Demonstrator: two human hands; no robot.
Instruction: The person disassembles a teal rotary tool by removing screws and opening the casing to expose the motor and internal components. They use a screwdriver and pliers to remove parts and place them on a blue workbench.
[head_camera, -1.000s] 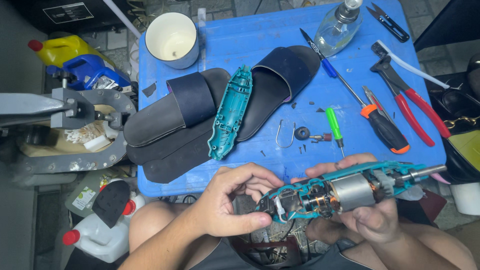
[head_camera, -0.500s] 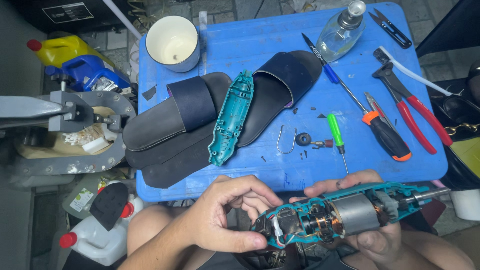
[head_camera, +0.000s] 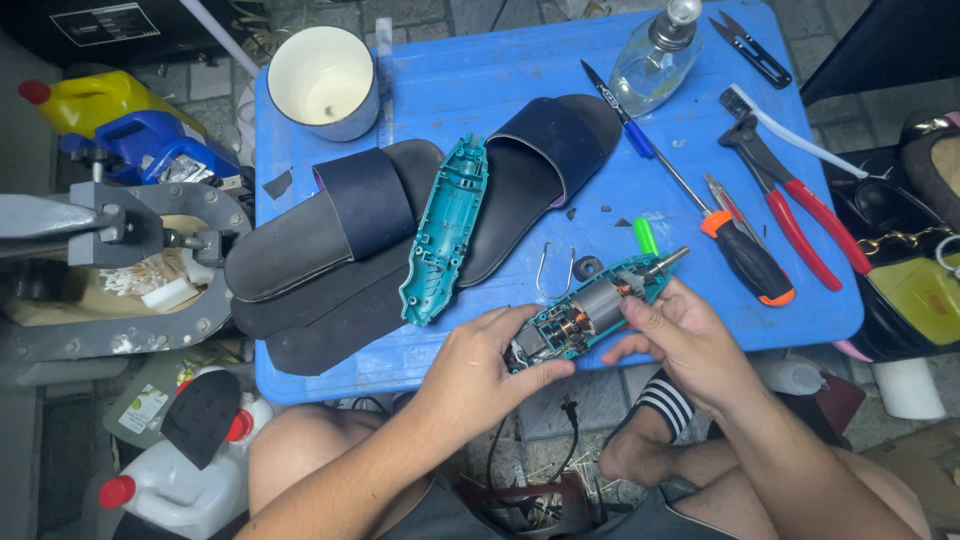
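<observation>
The blue surface (head_camera: 470, 80) has open room along its far edge between the white cup (head_camera: 322, 80) at the far left corner and the glass bottle (head_camera: 655, 55), and a smaller bare strip at the near right corner. Across the middle the dark sandals (head_camera: 400, 230) and the teal shell half (head_camera: 445, 235) bar the way. The right side is crowded: screwdrivers (head_camera: 735, 250), red-handled pliers (head_camera: 800, 210), a wire hook (head_camera: 555, 270). At the near edge both hands, left hand (head_camera: 480, 370) and right hand (head_camera: 685, 335), with the opened motor tool (head_camera: 595, 310), fill the gap.
</observation>
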